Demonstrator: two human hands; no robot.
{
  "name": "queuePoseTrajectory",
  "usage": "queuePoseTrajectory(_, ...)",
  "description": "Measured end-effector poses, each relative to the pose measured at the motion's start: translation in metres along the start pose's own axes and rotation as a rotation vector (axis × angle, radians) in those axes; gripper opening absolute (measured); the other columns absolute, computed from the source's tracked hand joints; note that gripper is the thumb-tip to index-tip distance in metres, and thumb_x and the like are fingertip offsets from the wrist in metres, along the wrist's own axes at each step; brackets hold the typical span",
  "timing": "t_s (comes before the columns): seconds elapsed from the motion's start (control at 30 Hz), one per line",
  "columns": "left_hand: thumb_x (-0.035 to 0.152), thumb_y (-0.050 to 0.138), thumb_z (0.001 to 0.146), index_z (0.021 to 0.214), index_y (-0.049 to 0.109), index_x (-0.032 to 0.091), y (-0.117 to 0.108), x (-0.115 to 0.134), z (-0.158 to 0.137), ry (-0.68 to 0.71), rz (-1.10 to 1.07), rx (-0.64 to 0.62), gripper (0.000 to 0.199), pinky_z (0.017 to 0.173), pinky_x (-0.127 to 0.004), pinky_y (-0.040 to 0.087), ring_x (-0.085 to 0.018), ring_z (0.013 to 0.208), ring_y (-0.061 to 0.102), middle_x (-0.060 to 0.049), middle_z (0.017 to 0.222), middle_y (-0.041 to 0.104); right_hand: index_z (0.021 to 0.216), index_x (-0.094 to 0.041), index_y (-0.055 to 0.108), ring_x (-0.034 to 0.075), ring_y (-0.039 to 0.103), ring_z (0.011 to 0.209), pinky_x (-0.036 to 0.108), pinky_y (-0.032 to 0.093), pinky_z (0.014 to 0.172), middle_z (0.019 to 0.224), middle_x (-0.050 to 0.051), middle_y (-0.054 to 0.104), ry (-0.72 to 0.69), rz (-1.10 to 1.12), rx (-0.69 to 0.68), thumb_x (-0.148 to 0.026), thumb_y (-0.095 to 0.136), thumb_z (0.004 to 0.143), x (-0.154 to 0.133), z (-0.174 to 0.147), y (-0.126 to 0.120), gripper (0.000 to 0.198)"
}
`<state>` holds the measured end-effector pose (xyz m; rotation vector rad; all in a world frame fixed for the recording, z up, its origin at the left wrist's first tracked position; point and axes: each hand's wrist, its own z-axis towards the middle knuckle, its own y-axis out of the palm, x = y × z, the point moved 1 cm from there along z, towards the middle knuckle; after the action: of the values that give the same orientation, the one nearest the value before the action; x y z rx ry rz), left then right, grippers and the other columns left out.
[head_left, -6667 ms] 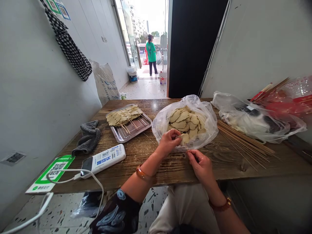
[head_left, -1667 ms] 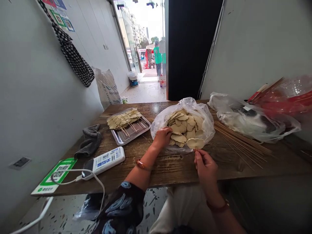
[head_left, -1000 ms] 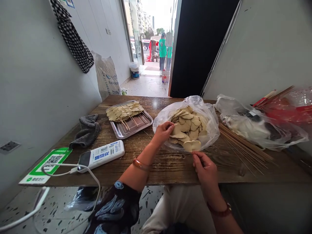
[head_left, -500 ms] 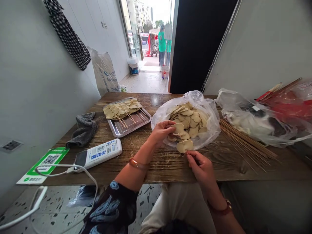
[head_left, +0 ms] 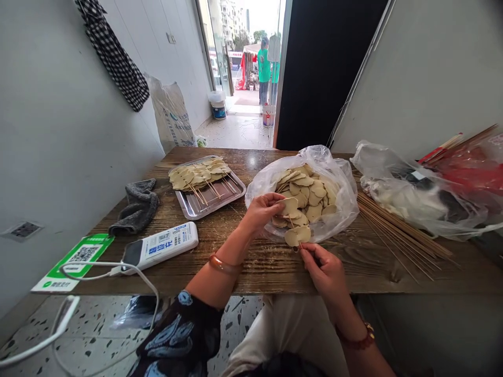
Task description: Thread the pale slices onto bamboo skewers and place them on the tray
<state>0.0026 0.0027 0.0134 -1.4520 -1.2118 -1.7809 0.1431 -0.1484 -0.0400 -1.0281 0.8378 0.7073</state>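
Note:
My left hand (head_left: 264, 211) pinches a thin, pale slice (head_left: 290, 206) of food, perhaps potato, over the near rim of a clear plastic bag (head_left: 262, 184). Many more such slices (head_left: 304, 189) are heaped in that bag. In my right hand (head_left: 324, 264) a thin wooden skewer (head_left: 301, 244) is gripped near its lower end, with thumb and fingers closed. Pale slices (head_left: 297, 235) are threaded on the skewer just above my right fingers. The skewer's upper part reaches the slice in my left hand; whether its tip pierces that slice I cannot make out.
A metal tray (head_left: 191, 210) at left holds skewered slices (head_left: 198, 175). Loose skewers (head_left: 404, 228) lie right of the bag, near other plastic bags (head_left: 396, 188). A grey cloth (head_left: 137, 207), a white power bank (head_left: 161, 244) with a cable, and a green QR card (head_left: 74, 262) are at left.
The whole view has shifted slightly. Both hands keep almost the same pose, with the slice and the skewer still between them.

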Motion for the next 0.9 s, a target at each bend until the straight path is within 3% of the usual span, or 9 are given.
queuePoseTrajectory(0.5, 0.024, 0.071, 0.067, 0.080, 0.068, 0.012, 0.004, 0.006, -0.006, 0.083, 0.285, 0.016, 0.018, 0.050, -0.018, 0.038, -0.008, 0.054, 0.051, 0.001, 0.060, 0.060, 0.091, -0.018, 0.072, 0.016, 0.060, 0.059, 0.024, 0.044, 0.056, 0.070, 0.003, 0.069, 0.008, -0.018, 0.022, -0.041, 0.052, 0.089, -0.002, 0.004, 0.001, 0.030)
queuePoseTrajectory(0.9, 0.027, 0.075, 0.066, 0.081, 0.070, 0.012, 0.010, 0.002, -0.008, 0.057, 0.297, -0.034, 0.022, 0.053, -0.019, 0.042, -0.009, 0.058, 0.057, -0.001, 0.066, 0.066, 0.088, -0.018, 0.072, 0.014, 0.057, 0.054, 0.023, 0.041, 0.053, 0.062, 0.001, 0.064, 0.014, -0.028, 0.043, -0.041, 0.051, 0.090, -0.002, 0.004, 0.003, 0.031)
